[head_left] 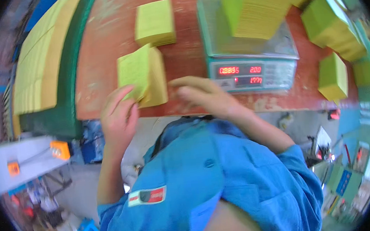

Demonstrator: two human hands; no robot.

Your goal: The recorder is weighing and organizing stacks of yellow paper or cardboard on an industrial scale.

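Observation:
My left hand grips a thick stack of yellow-green paper sheets at its near corner, tilting it up off the red-brown table. My right hand rests at the table's front edge just right of that stack, fingers curled and pointing toward it, apparently touching its lower right corner. A second, flat stack of the same sheets lies farther back. A grey-green digital scale with red lit digits stands to the right, carrying a tall stack of yellow sheets.
More yellow-green stacks sit at the table's right side, one smaller stack near the front edge. A long row of yellow sheets lies on a green surface at left. My blue work shirt fills the lower middle.

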